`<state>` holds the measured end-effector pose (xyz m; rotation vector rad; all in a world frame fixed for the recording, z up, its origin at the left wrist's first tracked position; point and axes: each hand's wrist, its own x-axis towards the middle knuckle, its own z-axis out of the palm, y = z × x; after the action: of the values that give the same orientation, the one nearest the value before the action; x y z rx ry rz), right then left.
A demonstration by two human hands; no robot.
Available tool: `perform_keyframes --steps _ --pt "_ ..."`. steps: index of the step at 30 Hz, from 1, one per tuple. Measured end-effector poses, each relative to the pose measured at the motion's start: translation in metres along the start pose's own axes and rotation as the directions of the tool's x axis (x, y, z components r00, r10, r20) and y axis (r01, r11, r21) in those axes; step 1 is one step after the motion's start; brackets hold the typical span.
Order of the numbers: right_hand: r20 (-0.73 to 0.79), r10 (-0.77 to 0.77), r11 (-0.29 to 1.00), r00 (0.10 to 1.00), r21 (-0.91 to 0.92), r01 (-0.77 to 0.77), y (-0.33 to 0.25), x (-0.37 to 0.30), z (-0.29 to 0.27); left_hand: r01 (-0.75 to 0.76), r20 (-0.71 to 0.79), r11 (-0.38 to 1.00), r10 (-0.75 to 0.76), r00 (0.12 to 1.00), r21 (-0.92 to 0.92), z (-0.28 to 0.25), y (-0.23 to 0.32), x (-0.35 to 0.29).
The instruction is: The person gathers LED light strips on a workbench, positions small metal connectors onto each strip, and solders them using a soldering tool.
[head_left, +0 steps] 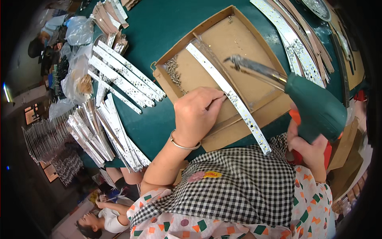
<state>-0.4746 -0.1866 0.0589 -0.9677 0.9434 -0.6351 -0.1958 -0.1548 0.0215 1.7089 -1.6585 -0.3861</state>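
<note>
A long white LED circuit strip (pixel 227 89) lies slantwise over a shallow cardboard box (pixel 254 47), its near end reaching past the box toward my apron. At the strip's left edge, the fingertips of my left hand (pixel 199 113) are pinched together. Whatever they hold is too small or hidden to make out. My right hand (pixel 310 149) is wrapped round the handle of a green soldering gun (pixel 318 103). Its metal tip points left, above the box and to the right of the strip, apart from it. Small metal parts (pixel 173 73) lie heaped in the box's left compartment.
More LED strips (pixel 119 75) are piled at the left, with further bundles (pixel 115 135) nearer me. Another stack (pixel 298 44) lies at the far right beside a metal bowl (pixel 318 8). Plastic bags (pixel 79 32) stand along the left. A co-worker (pixel 99 219) sits at lower left.
</note>
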Motion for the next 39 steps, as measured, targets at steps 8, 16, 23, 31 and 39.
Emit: perform_keyframes --steps 8,16,23,31,39 --pt "-0.016 0.028 0.999 0.999 -0.017 -0.028 -0.011 -0.014 -0.011 -0.104 -0.041 0.994 0.103 0.994 -0.017 0.003 -0.004 -0.001" --pt "-0.094 0.109 0.985 0.99 -0.123 -0.12 -0.014 -0.017 -0.01 -0.129 -0.039 0.992 0.13 0.991 0.014 0.004 -0.006 -0.001" --pt "-0.101 0.044 0.958 0.994 -0.279 -0.071 -0.01 -0.022 -0.015 -0.143 -0.051 0.99 0.144 0.988 0.009 0.005 -0.006 0.0" --pt "-0.104 0.035 0.924 0.994 -0.375 -0.072 -0.012 -0.02 -0.017 -0.142 -0.054 0.99 0.142 0.988 0.012 0.006 -0.006 -0.001" --pt "-0.026 0.018 0.865 0.999 -0.501 -0.029 -0.01 -0.02 -0.025 -0.141 -0.051 0.99 0.141 0.989 0.0 0.007 -0.008 -0.002"
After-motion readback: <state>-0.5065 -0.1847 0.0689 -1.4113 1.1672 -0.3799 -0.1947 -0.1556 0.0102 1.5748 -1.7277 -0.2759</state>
